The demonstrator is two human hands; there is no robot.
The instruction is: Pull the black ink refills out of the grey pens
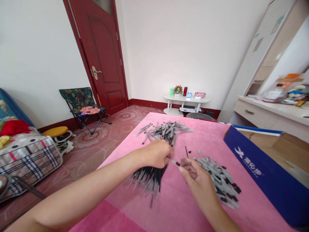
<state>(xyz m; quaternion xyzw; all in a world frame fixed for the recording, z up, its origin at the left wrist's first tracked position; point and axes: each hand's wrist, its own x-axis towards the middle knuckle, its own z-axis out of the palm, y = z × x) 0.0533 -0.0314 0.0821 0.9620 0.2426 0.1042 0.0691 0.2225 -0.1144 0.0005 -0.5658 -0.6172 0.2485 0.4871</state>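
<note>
My left hand (160, 153) is closed above a heap of thin pens or refills (151, 180), grey, clear and black, which shows on both sides of the wrist. At its fingertips is a small clear piece with a black end (178, 163), like a pen cap. My right hand (196, 175) faces it, thumb and fingers apart, with the black end just in front of them; slight blur hides whether they touch. Beside the right hand lies a pile of clear caps with black ends (222, 180). A thin black stick (186, 151) lies beyond the right hand.
A pink cloth (178, 206) covers the table. A blue cardboard box (260, 174) stands open along the right edge. Farther off are a folding chair (84, 103), a yellow stool (55, 131), a red door (103, 58) and a low white table (185, 99).
</note>
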